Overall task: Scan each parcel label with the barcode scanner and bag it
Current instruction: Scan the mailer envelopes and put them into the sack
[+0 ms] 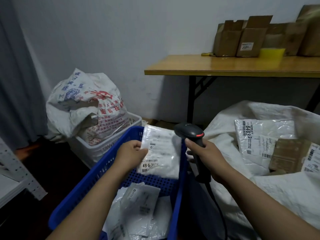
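Nearest, a heap of loose white parcels [138, 205] lies in the near end of the blue basket [97, 172]. Above the basket's far end, the left hand [129, 153] pinches the held parcel [161, 153] by its left edge, thumb on top, with the label facing up. Just to its right, the right hand [207, 156] is wrapped round the handle of the barcode scanner [188, 131]. The scanner's head leans over the parcel's far right corner, and its cable trails down toward the camera.

This looks like the scanning step. The parcel is presented and not yet bagged, and no beam shows on the label. The next move probably calls for tipping the scanner's window toward the barcode [150, 161] low on the label. After that, the parcel would likely go right into the open white sack [277, 196], where a white mailer [259, 134] and a brown box [287, 156] already lie.

Far left of the basket, a white crate [107, 149] holds a printed woven bag [86, 108]. A wooden table [225, 66] at far right stands against the pale wall [138, 40] and carries cardboard boxes [242, 40]. A grey curtain [13, 84] hangs on the left, and the floor is dark.
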